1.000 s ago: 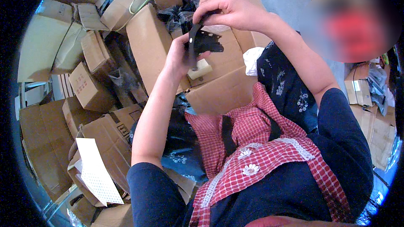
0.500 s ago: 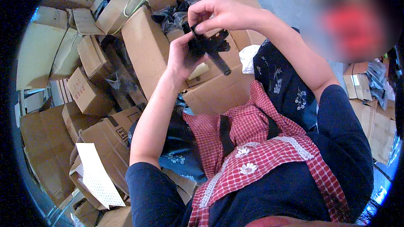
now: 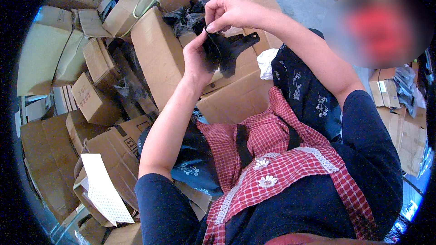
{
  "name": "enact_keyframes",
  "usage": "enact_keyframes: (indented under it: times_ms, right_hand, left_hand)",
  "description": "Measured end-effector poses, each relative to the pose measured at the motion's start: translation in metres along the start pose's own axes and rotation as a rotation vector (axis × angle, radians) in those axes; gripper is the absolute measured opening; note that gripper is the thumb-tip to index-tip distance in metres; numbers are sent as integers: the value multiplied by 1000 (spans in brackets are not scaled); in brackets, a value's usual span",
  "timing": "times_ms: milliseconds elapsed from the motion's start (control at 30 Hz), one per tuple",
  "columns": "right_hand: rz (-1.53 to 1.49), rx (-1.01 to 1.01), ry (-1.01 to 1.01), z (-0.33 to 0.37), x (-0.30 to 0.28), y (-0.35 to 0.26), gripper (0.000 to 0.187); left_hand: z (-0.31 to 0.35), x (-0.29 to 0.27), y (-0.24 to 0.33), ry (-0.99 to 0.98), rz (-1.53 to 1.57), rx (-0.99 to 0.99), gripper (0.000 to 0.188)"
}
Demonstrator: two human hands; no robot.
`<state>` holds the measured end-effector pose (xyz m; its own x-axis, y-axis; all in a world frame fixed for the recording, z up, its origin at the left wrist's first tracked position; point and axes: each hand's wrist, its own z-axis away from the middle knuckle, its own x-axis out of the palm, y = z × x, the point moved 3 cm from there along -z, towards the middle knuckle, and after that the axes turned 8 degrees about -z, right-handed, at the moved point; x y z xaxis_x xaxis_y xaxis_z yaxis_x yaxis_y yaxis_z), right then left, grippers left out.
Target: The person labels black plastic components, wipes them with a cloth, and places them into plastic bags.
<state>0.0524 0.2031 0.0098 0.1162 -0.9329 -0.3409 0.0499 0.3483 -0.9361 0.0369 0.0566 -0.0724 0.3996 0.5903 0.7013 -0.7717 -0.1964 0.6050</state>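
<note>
A black, flat-armed part, perhaps plastic, is held above an open cardboard box; its exact kind I cannot make out. My left hand grips it from the left side, thumb raised along its edge. At its top, the thumb and fingers of my right hand pinch the upper edge. One arm of the part, with a small hole near its tip, points right, and another hangs downward. Black pieces in clear plastic lie inside the box behind my hands.
Cardboard boxes crowd the left side in piles. A white printed sheet lies on a carton at lower left. White crumpled cloth or paper rests beside my knee. At right are flattened cartons and a blurred red shape.
The black part has turned between my hands: the narrow arm that pointed down and right is gone from sight, and a broad flat face with a holed arm shows instead.
</note>
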Motion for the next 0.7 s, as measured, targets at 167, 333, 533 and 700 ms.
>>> enact_keyframes:
  times_ms: [167,333,533,700]
  right_hand:
    - [98,31,80,-3,1,-2,21]
    - [192,-26,179,-9,3,8,28]
    - [262,-200,362,-13,-3,12,37]
    - [314,-126,294,-18,-8,16,44]
  left_hand:
    - [11,13,5,-25,46,49,36]
    - [23,31,15,-72,24,97,38]
    - [24,20,10,-116,-78,-63,32]
    - [15,1,3,56,-79,-83,38]
